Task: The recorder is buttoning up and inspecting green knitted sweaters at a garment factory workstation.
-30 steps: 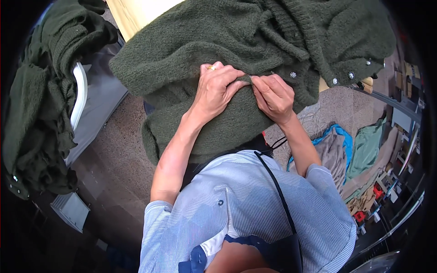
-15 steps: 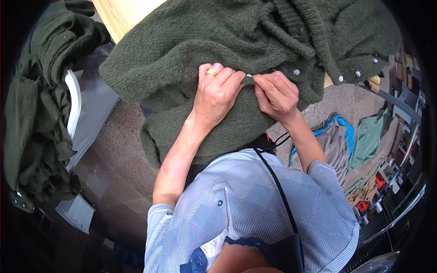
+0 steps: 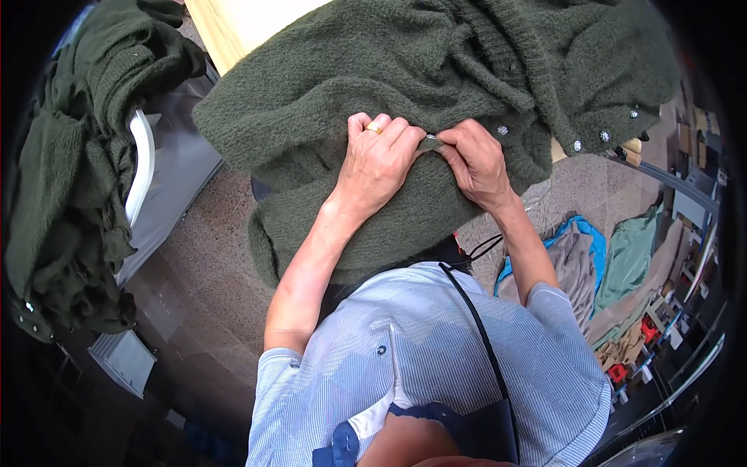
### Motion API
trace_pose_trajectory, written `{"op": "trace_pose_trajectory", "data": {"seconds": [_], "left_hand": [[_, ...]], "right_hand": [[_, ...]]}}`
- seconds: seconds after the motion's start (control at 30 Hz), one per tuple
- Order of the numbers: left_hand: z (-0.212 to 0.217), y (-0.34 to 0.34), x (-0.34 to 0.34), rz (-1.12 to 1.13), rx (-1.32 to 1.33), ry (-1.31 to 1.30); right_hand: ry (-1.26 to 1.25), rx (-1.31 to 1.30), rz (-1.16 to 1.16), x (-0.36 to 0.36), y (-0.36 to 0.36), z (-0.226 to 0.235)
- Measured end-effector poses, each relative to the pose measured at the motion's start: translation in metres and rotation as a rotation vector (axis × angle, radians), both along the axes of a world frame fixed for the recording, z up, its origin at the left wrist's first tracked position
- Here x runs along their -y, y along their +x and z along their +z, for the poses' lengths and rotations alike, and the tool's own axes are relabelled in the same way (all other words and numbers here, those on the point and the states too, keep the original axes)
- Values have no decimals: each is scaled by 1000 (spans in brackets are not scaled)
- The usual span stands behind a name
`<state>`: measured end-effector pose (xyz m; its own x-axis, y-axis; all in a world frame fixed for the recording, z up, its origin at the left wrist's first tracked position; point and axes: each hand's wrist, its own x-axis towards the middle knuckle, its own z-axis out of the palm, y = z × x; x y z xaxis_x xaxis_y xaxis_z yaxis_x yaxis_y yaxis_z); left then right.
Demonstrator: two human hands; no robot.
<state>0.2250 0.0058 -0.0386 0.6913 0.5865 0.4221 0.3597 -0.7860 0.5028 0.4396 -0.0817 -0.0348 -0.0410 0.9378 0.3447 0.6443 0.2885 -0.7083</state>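
Note:
A dark green knitted cardigan [image 3: 303, 101] lies bunched over the table edge and hangs down over my lap. My left hand [image 3: 375, 162], with a gold ring, pinches the knit just left of a small sparkly button [image 3: 430, 138]. From the other side, my right hand [image 3: 476, 165] pinches the knit edge with thumb and forefinger, its fingertips beside the same button. Whether the button sits through a buttonhole is hidden by my fingers. Another round glittery button [image 3: 502, 131] shows to the right of my right hand, and several more dot the cardigan's far right part.
A pale wooden table [image 3: 218, 35] shows beyond the cardigan. On the left, a heap of dark green knitwear [image 3: 50, 187] hangs by a white curved bar [image 3: 142, 163]. To the lower right lie a grey and blue cloth [image 3: 572, 257] and a green cloth [image 3: 629, 245].
The view has shifted slightly. Both hands stay at the same button, and the right fingertips have shifted a little around the pinched knit.

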Motion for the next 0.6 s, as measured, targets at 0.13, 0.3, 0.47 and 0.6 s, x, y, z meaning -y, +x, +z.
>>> {"op": "trace_pose_trajectory", "data": {"seconds": [0.13,0.3,0.47,0.6], "left_hand": [[-1,3,-3,0,-11,39],[-4,7,-6,-18,-5,44],[-5,13,-12,-14,3,93],[-4,20,-17,15,39,155]], "right_hand": [[-47,-23,28,-4,2,2],[-59,-75,-2,-5,-1,2],[-117,-211,-57,-10,-6,5],[-134,-293,-111,-11,-13,4]]}}
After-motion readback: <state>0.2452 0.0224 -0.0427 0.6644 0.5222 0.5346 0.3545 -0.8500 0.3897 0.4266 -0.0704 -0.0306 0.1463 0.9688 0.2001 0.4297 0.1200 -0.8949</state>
